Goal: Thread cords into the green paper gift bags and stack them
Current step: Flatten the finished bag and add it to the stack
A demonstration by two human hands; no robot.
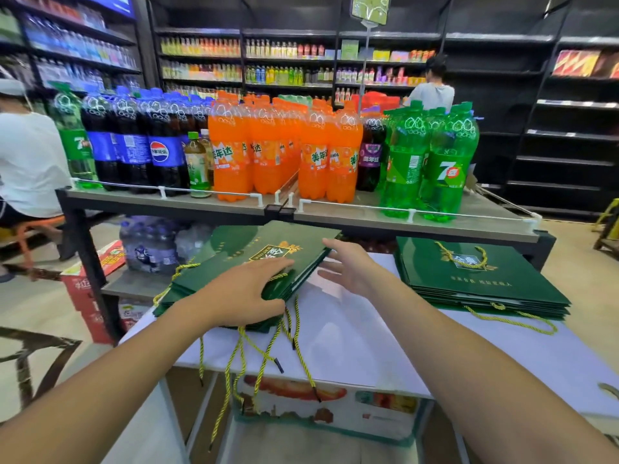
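Green gift bags (234, 259) stacked under left hand (248, 293), palm flat, gripping nothing; right hand (351, 266) open beside stack edge. Square edges; keep cords (268, 349) untangled, worktop (351, 336) side.

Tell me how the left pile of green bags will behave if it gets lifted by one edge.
The left pile of bags probably sags and fans apart, since its edges already splay under the left hand. The glossy paper may slide. The loose cords dangling off the table could snag.
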